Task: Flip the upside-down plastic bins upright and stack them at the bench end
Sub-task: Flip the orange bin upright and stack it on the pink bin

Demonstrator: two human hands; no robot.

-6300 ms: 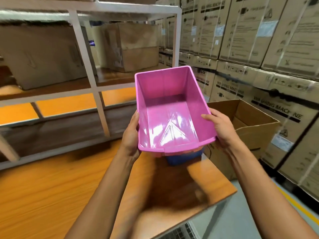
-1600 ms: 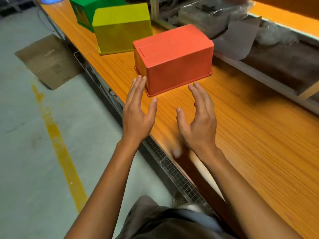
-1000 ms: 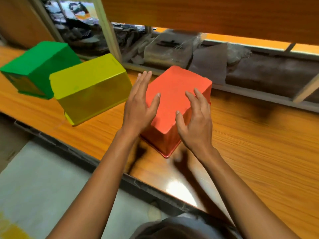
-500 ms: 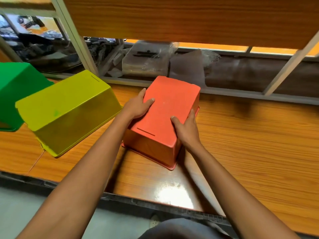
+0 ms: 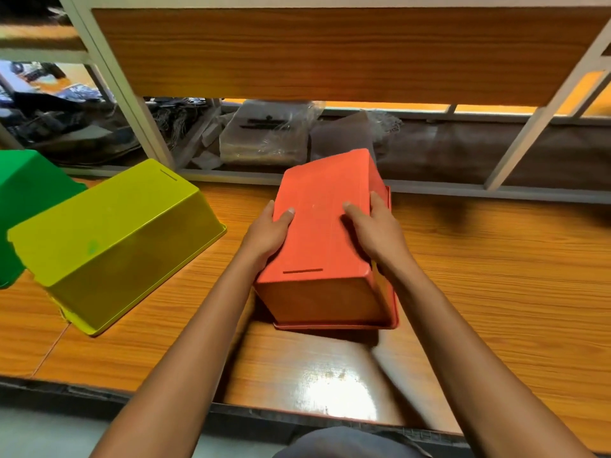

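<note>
An orange plastic bin (image 5: 322, 226) lies upside down on the wooden bench (image 5: 496, 292), its flat base facing up. My left hand (image 5: 267, 234) clasps its left side and my right hand (image 5: 377, 231) clasps its right side, thumbs on top of the base. Its near rim looks slightly lifted off the bench. To the left, a yellow bin (image 5: 112, 242) sits upside down, and a green bin (image 5: 23, 196) is upside down at the far left edge, partly cut off.
A white metal shelf frame (image 5: 132, 104) rises behind the bench, with a wooden shelf board (image 5: 330, 54) overhead. Plastic-wrapped packages (image 5: 264, 137) and clutter fill the low shelf behind the bins. The bench's front edge (image 5: 231, 411) runs below my arms.
Both hands went from hovering to gripping the orange bin's sides. The bin has turned so that its short end faces me and shifted slightly toward me.
</note>
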